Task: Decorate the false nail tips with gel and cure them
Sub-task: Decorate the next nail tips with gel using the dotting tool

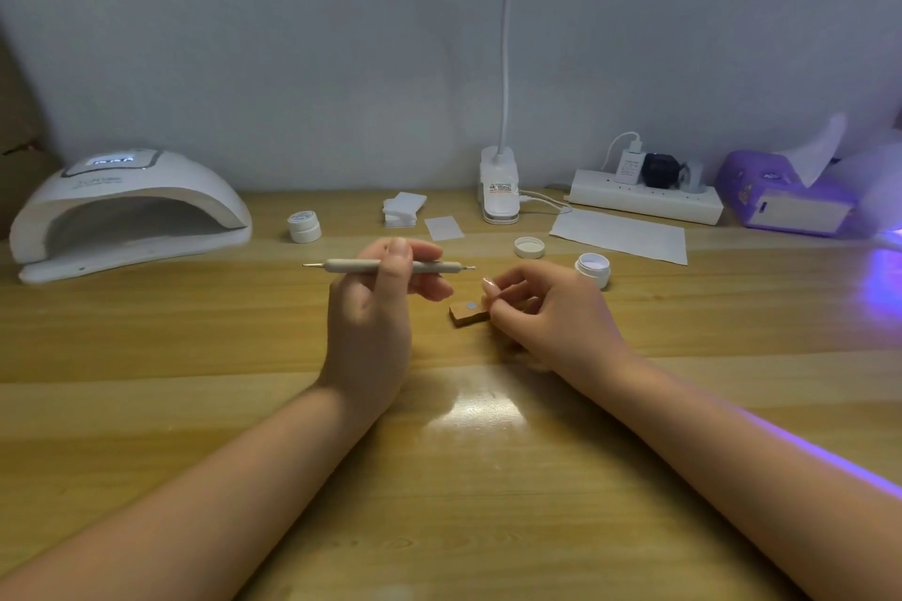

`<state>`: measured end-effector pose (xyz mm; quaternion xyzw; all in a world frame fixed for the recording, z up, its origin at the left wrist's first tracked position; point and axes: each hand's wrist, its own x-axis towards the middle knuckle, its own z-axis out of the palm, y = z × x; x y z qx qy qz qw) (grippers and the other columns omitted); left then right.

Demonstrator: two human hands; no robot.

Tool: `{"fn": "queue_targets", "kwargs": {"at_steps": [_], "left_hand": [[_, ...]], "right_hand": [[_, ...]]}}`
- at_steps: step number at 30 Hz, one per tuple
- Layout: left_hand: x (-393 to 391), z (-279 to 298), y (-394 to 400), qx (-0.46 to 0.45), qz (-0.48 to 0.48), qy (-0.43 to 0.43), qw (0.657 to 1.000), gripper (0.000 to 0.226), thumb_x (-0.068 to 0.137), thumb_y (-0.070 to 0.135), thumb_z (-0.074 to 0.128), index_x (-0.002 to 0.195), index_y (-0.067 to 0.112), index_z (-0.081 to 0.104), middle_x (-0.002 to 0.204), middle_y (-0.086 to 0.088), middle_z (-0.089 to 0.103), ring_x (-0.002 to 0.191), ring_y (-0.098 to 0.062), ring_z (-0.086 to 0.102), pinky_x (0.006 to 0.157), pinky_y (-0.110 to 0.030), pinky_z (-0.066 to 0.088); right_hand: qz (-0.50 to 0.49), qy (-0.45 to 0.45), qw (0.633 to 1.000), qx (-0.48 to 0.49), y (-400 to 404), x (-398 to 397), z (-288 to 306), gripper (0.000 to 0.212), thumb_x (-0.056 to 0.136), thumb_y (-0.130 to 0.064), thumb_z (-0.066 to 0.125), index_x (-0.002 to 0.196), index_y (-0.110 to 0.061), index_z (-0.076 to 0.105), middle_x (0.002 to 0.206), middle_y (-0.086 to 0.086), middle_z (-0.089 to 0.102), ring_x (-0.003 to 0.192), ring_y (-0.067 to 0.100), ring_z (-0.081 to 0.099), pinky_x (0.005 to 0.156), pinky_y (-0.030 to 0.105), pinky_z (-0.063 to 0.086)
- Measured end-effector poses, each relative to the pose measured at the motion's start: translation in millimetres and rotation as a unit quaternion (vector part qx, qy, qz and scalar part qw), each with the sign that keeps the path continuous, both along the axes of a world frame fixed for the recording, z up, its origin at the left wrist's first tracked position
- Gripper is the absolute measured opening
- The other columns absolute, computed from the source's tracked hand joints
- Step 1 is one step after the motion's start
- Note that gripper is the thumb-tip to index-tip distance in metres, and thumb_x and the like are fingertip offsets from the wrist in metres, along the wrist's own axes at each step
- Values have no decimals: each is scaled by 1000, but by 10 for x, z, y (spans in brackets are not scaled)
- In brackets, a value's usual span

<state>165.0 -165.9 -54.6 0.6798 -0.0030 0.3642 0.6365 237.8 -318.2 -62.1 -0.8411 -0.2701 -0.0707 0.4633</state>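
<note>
My left hand [376,307] grips a grey double-ended dotting tool [390,266], held level above the table. My right hand [546,307] pinches a pale false nail tip [489,287] between thumb and fingers, just right of a small brown wooden holder [466,315] with a round metal disc on top. An open white gel jar [593,267] stands behind my right hand, its lid [529,247] lying to the left. A closed white jar [304,226] stands further left. The white curing lamp [127,210] sits at the far left with its display lit.
White wipes [402,208] and a single wipe [443,228] lie at the back. A clip lamp base [498,193], a power strip [644,198], a sheet of paper [620,237] and a purple tissue box [781,195] line the back right. Purple light glows at the right edge.
</note>
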Motion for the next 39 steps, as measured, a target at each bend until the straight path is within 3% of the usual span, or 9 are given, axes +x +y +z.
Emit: {"fn": "queue_targets", "kwargs": {"at_steps": [5,9,17,22,30,39], "left_hand": [[-37,-1,-75,68,-1,-33,997,26,97,22,41,92,8,62,78,3,68,71,-7,67,68,-13,49],[-32,-6,-81,70,8,-33,997,22,96,24,43,91,14,61,78,4,67,72,-7,65,69,-13,48],[-19,-7,-71,75,13,-40,996,9,93,23,50,88,20,56,71,8,59,71,-1,59,69,-11,47],[-25,-16,-61,82,-3,-34,996,9,92,22,50,89,19,58,71,11,62,71,-3,61,67,-14,48],[-57,-30,-125,142,-2,-33,989,5,89,17,53,90,21,56,82,8,63,78,-6,64,68,-20,51],[-56,-27,-111,141,-2,-11,990,9,83,16,54,91,20,56,83,6,62,81,-9,62,68,-20,50]], "right_hand": [[21,22,999,35,-15,23,-18,7,85,-34,71,90,-31,71,79,-6,72,69,8,68,74,41,58],[39,24,998,39,-21,21,-15,11,85,-33,70,94,-38,67,82,-6,73,69,8,68,75,42,58],[35,-6,998,43,-17,-14,16,14,86,-34,70,86,-21,74,78,-7,71,69,7,66,71,42,57],[47,-22,998,39,-33,-26,49,19,86,-33,68,93,-16,74,85,-2,71,66,17,68,69,46,56],[38,-33,998,44,-21,-29,23,18,85,-32,70,94,-17,74,85,-2,72,67,18,69,70,46,56],[38,-49,997,45,-14,-36,12,17,86,-30,70,94,-16,75,85,-5,72,70,16,68,71,45,55]]}}
